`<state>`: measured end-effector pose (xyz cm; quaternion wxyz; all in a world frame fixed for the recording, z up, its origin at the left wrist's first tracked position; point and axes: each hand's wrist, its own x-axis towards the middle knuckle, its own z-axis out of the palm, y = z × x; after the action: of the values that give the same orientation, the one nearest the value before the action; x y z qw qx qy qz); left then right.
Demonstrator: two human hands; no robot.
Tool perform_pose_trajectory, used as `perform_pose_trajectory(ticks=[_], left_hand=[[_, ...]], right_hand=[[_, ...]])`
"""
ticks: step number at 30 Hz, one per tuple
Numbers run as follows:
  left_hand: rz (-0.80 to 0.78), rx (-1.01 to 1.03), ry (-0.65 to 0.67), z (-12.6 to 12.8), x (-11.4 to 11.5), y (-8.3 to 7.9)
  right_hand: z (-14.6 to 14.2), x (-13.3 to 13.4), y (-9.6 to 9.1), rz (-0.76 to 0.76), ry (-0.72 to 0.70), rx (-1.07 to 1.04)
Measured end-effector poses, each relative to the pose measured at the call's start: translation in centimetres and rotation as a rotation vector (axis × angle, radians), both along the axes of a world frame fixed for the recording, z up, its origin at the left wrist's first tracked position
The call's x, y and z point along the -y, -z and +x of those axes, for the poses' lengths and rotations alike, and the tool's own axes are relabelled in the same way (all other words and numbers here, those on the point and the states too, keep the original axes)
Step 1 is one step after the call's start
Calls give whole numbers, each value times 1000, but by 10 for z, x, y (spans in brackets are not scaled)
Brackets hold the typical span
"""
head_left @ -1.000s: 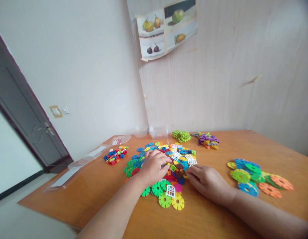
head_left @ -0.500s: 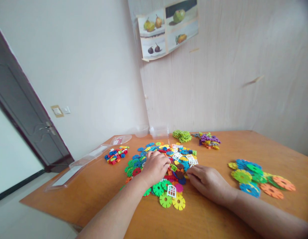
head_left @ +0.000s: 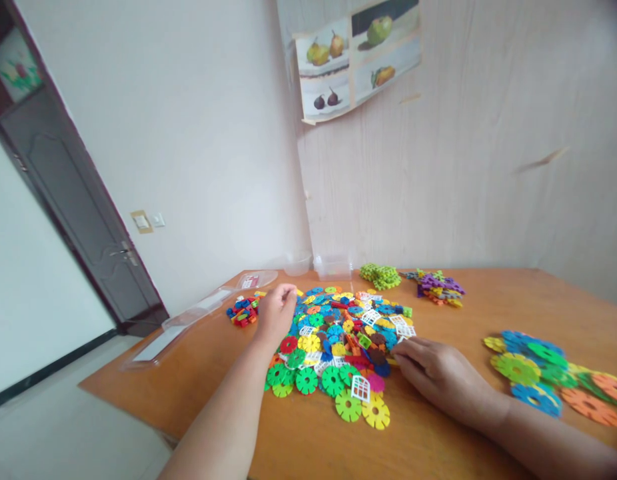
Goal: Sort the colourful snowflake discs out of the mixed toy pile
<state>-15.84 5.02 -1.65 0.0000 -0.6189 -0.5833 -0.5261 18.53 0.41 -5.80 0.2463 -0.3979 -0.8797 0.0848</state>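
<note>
A mixed heap of notched plastic discs (head_left: 332,380), small blocks and white window pieces covers the middle of the table. My left hand (head_left: 277,312) is raised over the heap's left edge, fingers pinched together; whatever they hold is hidden. Just behind it lies a small pile of building blocks (head_left: 243,311), mostly red, blue and yellow. My right hand (head_left: 433,373) rests at the right edge of the heap, its fingers curled together beside a white window piece (head_left: 402,327). What the right fingertips grip, if anything, cannot be made out.
Loose discs (head_left: 538,373) lie at the right. Green interlocking pieces (head_left: 380,275) and a purple, yellow and grey pile (head_left: 441,288) sit at the back. Clear plastic tubs (head_left: 334,267) stand by the wall. Clear lids (head_left: 161,343) line the table's left edge.
My left hand has lifted from the middle of the heap and moved left toward the small block pile. My right hand keeps its place by the heap. The view has shifted slightly left.
</note>
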Motion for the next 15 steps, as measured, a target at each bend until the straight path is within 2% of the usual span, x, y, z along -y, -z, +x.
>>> perform_pose_trajectory(ticks=[3, 8, 11, 15], left_hand=[[-21, 42, -199, -36, -5, 4], [-204, 96, -482, -81, -9, 16], [-261, 105, -567, -92, -9, 19], [-328, 34, -698, -95, -2, 14]], right_hand=[[1, 0, 1, 5, 5, 6], [3, -1, 4, 31, -2, -22], [4, -2, 7, 24, -4, -20], [5, -3, 8, 12, 2, -1]])
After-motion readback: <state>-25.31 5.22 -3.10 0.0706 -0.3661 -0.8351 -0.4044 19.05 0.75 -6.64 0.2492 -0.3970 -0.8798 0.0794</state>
